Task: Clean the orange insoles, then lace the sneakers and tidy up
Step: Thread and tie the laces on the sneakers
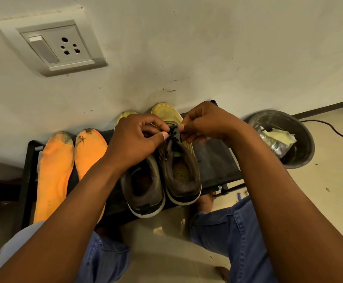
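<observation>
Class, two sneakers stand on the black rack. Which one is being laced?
The sneaker on the right: both hands pinch its black lace. The left sneaker lies untouched beside it.

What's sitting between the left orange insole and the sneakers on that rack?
The other orange insole, partly hidden under the left forearm, lies between the left insole and the sneakers on the black rack, in the head view.

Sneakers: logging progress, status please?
Both hands pinching the lace on the right sneaker. Insoles lie beside. Nothing blocking.
</observation>
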